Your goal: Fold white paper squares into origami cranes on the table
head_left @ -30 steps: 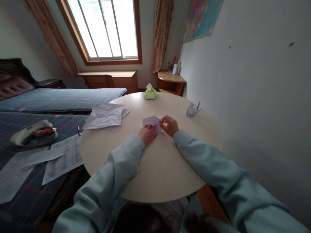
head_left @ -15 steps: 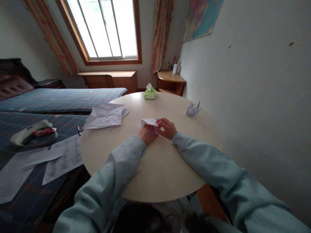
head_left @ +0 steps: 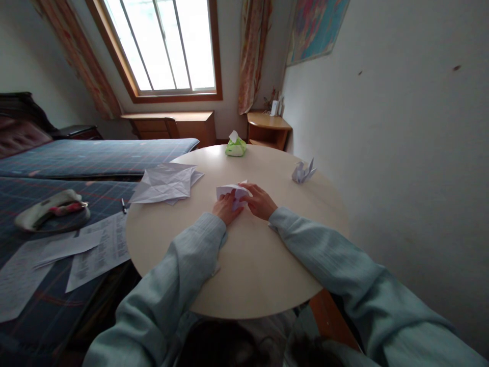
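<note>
Both my hands are on a small folded sheet of white paper near the middle of the round table. My left hand is on its near left side, fingers bent against it. From the right, my right hand grips the paper's right part between thumb and fingers. The fingers cover much of the sheet, so its exact folds are hidden. Farther right on the table stands a folded paper crane.
Creased white sheets lie stacked at the table's left edge. A green tissue pack stands at the far edge. On the bed to the left are printed papers, a pen and a light-coloured rounded object. The wall rises at right.
The paper has shifted slightly left and looks turned, with more of its front face showing. My right hand has moved left and its fingers now reach farther over the paper.
</note>
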The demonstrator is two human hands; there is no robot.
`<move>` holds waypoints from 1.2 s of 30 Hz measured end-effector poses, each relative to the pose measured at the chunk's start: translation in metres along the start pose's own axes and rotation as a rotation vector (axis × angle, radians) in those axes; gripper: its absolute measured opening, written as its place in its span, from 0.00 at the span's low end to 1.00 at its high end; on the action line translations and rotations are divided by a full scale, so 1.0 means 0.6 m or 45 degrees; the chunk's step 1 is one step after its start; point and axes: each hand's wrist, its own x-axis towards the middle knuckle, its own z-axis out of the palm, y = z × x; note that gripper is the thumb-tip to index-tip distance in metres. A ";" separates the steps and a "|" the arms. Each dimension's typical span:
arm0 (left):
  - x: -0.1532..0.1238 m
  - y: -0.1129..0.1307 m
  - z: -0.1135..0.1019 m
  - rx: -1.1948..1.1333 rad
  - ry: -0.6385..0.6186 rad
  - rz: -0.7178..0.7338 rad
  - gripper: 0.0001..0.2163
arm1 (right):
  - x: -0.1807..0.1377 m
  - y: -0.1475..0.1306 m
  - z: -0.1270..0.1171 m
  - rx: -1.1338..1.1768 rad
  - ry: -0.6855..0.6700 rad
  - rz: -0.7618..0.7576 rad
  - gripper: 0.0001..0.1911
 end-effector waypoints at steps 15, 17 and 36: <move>0.003 -0.009 0.004 -0.002 0.044 -0.025 0.26 | -0.012 0.022 0.021 -0.192 -0.221 0.156 0.17; 0.003 -0.011 0.005 -0.027 0.067 0.015 0.25 | -0.012 0.024 0.021 -0.223 -0.231 0.177 0.14; 0.004 -0.030 0.013 -0.463 -0.093 0.287 0.14 | -0.005 0.011 0.002 -0.202 -0.147 0.319 0.09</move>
